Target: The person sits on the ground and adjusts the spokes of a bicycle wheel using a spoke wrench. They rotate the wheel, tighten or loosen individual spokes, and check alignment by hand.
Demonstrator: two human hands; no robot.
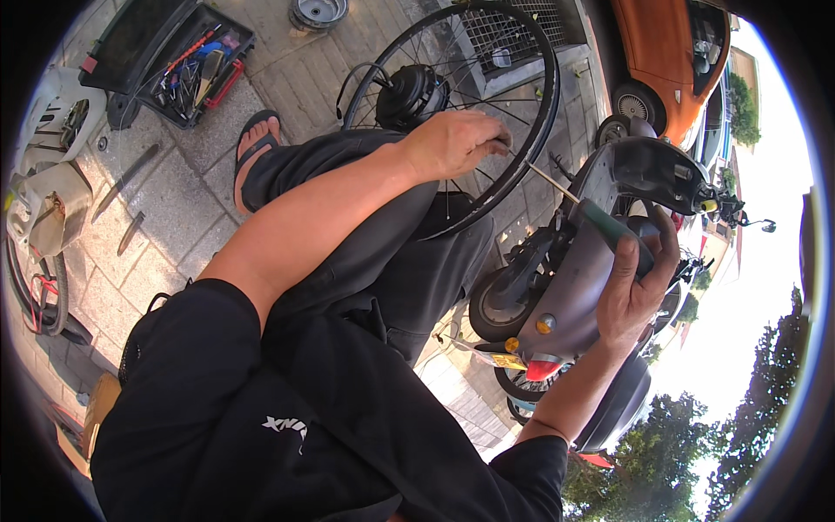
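A black spoked wheel rim [551,96] leans against my bent legs, with a black hub motor [409,97] and its cable at the centre. My left hand [454,146] is at the inner side of the rim, its fingers curled and pinched together. What sits between those fingertips is too small to make out. In my right hand [639,283] is a screwdriver [613,228] with a green and black handle. Its thin metal shaft points up and left, and the tip meets the outer side of the rim, opposite my left fingers.
An open black toolbox [235,43] full of hand tools lies at the far left. Two flat metal bars [128,181] rest on the paving nearby. White plastic containers [61,204] stand at the left edge. A grey scooter [565,287] and an orange car [657,52] are on the right.
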